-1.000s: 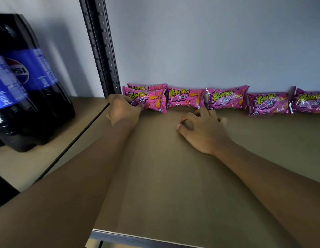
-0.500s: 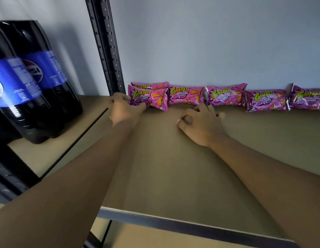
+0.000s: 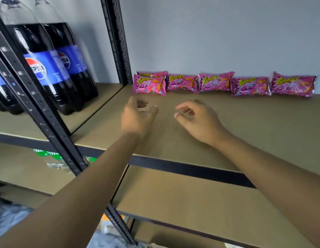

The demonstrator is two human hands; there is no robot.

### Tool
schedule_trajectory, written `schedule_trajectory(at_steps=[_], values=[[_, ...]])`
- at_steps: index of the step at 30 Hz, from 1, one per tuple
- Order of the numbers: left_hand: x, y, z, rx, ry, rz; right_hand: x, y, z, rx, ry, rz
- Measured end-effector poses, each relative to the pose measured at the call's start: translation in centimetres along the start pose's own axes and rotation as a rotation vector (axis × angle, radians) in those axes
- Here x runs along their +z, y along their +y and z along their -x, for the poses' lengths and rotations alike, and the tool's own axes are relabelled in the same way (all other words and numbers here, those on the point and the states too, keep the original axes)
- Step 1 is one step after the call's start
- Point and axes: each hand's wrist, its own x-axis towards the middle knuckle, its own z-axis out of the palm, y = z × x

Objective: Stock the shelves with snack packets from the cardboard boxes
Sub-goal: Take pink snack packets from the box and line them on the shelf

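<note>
The left hand (image 3: 137,115) hangs just above the tan fibreboard shelf (image 3: 245,126), its fingers loosely curled and grasping nothing. The right hand (image 3: 196,119), at its 3 o'clock and a little apart, is likewise released, thumb and forefinger bent toward each other with only air between them. Whether either hand touches the board is hard to tell.

At 12 o'clock from the hands, a row of glossy pink crinkled-foil snack packets (image 3: 215,81) lies along the back of the shelf against the matt grey wall (image 3: 209,33). Five face forward, side by side. A sixth pink packet (image 3: 152,74) sits behind the leftmost one, and only its top strip shows. The small print on all of them is too blurred to read.

At 10 o'clock a black perforated metal upright (image 3: 118,42) divides the bays. Beyond it stand dark plastic cola bottles with blue labels (image 3: 48,68), their caps cut off by the frame's top edge.

At 6 o'clock, under the black metal front rail, a second smooth tan lower shelf (image 3: 191,194) shows. Green and clear shapes at 8 o'clock are too smeared to identify.
</note>
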Motion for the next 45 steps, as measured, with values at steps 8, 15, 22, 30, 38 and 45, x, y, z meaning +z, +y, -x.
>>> schedule_trajectory(at_steps=[8, 15, 22, 30, 38, 45], values=[[-4.9, 1.5, 13.8, 0.034, -0.105, 0.199, -3.8, -4.2, 11.9, -0.111, -0.044, -0.232], [-7.0, -3.2, 24.2, -0.146, -0.268, 0.16, -2.5, -3.4, 24.0, -0.06, -0.372, -0.262], [-4.7, -13.8, 32.0, -0.437, -0.402, 0.015, 3.0, 3.5, 33.9, 0.284, -0.626, -0.242], [0.7, -25.5, 39.0, -0.638, -0.572, -0.033, 10.1, 12.2, 42.0, 0.601, -0.736, -0.201], [7.0, -38.6, 43.6, -0.64, -0.769, -0.175, 19.7, 21.6, 49.6, 0.788, -0.828, -0.206], [10.4, -52.2, 46.2, -0.747, -0.817, -0.296, 29.0, 29.3, 56.8, 0.87, -0.893, -0.272]])
